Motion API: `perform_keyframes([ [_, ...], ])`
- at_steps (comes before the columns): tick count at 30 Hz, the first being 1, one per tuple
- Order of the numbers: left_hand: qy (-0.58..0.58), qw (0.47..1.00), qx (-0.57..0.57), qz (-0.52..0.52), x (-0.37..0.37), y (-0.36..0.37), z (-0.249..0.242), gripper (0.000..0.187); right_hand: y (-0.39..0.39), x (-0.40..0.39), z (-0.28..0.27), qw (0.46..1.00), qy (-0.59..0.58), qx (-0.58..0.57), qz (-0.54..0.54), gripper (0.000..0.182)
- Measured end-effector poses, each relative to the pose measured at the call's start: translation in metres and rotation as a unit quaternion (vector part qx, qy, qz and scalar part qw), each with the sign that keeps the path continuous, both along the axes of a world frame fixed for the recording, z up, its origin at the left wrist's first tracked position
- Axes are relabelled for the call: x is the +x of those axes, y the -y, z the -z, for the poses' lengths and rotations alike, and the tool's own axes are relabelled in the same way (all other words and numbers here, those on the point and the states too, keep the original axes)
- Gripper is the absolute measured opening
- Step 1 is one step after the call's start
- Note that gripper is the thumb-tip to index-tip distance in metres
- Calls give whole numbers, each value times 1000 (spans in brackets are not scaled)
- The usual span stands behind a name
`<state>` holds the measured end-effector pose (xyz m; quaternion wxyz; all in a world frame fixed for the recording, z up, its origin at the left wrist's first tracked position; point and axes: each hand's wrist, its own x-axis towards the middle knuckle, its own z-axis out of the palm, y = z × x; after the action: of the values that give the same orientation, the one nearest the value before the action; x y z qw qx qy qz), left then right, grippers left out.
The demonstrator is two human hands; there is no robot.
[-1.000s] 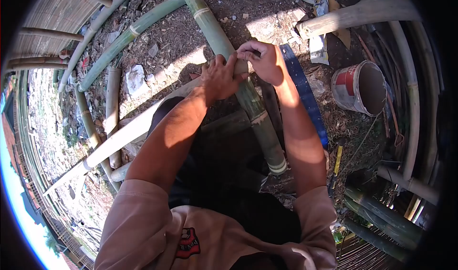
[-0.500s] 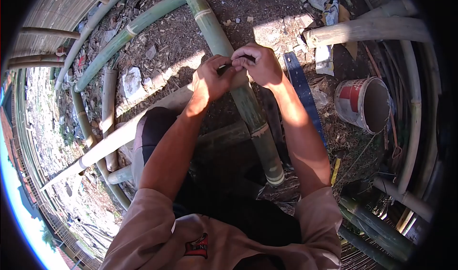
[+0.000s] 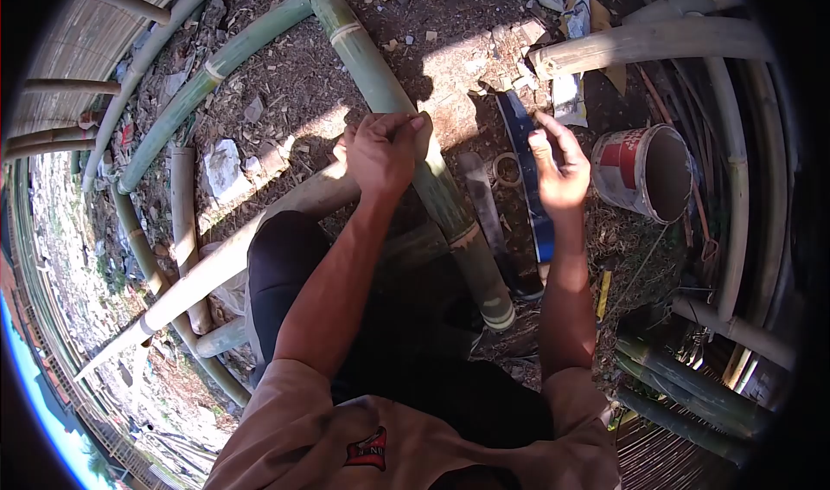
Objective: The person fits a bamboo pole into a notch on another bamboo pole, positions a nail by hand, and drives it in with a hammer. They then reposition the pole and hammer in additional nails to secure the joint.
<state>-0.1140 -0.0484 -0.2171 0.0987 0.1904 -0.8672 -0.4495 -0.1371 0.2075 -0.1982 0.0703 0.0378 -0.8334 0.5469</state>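
Observation:
My left hand (image 3: 382, 154) rests on the joint where a pale bamboo pole (image 3: 307, 194) meets a thick green bamboo pole (image 3: 376, 66). Its fingers are curled and the thumb lies along the green pole; whatever they pinch is hidden. Off to the right, my right hand (image 3: 564, 166) hangs over a long flat blue strip (image 3: 517, 118), its thumb and fingers apart, with nothing visible in them. Between the green pole and the strip lie a tan ring like a roll of tape (image 3: 495, 172) and a long, dark flat tool (image 3: 486, 209).
A dirty white and red bucket (image 3: 644, 174) lies tipped at the right. A cut bamboo pole (image 3: 648, 49) juts in above it. Green bamboo stalks (image 3: 692, 386) are stacked at lower right. A curved green pole (image 3: 251, 44) runs at upper left. Wood chips litter the ground.
My right hand has left the joint and moved right, over the blue strip, with its fingers parted. My left hand stays at the joint. The tan ring has come into view.

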Motion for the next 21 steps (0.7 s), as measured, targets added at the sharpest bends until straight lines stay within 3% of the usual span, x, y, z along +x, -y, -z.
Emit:
perform_keyframes([
  [3, 32, 998, -7, -62, 1, -10, 14, 23, -93, 79, 34, 989, 32, -3, 146, 36],
  [7, 48, 991, -69, -108, 2, -23, 13, 30, -168, 190, 34, 926, 113, 205, 298, 37],
  [10, 30, 990, -82, -114, 1, -22, 13, 28, -199, 247, 41, 910, 115, 243, 317, 38],
  [12, 24, 989, -99, -110, 5, -28, 16, 30, -223, 280, 53, 849, 142, 392, 325, 33],
  [16, -20, 991, -88, -96, 1, -17, 47, 34, -217, 283, 44, 825, 205, 391, 353, 30],
  [21, -29, 995, -50, -82, 2, -16, 45, 35, -248, 288, 70, 791, 224, 453, 346, 33],
])
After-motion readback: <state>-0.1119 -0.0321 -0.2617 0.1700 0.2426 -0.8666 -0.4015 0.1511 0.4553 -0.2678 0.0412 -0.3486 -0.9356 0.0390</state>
